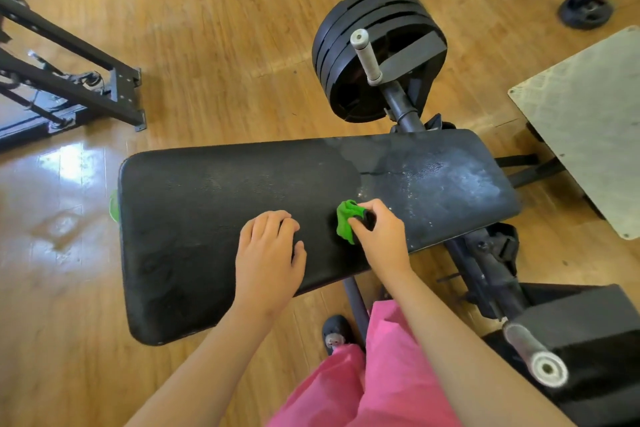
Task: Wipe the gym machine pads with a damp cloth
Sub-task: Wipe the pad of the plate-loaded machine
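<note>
At the centre of the frame, a long black pad (207, 218) stretches across the view above a wooden floor (207, 62), its right part glistening with wet streaks while its left part looks matte. Right of centre on the pad, the right hand (381, 236) holds a bunched green cloth (346, 220) against the surface, its grip pinching the cloth between thumb and curled fingers; just to the left, the left hand (268, 253) rests on the pad, its grip loose, fingers bent and holding nothing. Toward the upper middle, black weight plates (377, 55) sit stacked on a bar behind the pad.
</note>
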`<state>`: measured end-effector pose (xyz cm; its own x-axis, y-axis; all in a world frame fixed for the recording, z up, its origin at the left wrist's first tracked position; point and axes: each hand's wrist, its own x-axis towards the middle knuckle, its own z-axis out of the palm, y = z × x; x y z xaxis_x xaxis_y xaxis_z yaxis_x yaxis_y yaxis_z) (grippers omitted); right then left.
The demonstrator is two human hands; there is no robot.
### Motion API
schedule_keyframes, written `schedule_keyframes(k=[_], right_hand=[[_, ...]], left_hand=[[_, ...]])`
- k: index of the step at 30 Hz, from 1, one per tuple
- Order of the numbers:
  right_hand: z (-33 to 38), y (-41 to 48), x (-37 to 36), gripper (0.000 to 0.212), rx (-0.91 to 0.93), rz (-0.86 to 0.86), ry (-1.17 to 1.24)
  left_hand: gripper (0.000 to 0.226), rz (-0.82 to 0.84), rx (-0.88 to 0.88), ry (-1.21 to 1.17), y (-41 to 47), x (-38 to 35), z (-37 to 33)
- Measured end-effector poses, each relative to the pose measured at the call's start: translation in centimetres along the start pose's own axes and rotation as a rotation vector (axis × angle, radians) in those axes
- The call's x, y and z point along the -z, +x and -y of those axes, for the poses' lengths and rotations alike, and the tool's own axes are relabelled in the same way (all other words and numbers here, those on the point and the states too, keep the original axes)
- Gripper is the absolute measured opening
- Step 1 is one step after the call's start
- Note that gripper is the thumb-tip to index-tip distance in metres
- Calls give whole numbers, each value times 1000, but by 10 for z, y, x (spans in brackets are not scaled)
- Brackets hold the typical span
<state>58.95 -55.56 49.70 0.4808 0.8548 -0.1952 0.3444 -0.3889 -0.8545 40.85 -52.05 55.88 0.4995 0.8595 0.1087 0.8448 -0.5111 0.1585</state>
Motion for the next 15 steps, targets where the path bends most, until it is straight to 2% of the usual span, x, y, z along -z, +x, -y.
schedule_keyframes(k=[8,15], right_hand=[[-66,-18,45,16,-92,-117,-23],[-85,-12,54,17,-140,-256,-33]], left_hand=[[18,92,-215,-21,28,-53,-45],[17,106,-217,73,38,-70,-52]])
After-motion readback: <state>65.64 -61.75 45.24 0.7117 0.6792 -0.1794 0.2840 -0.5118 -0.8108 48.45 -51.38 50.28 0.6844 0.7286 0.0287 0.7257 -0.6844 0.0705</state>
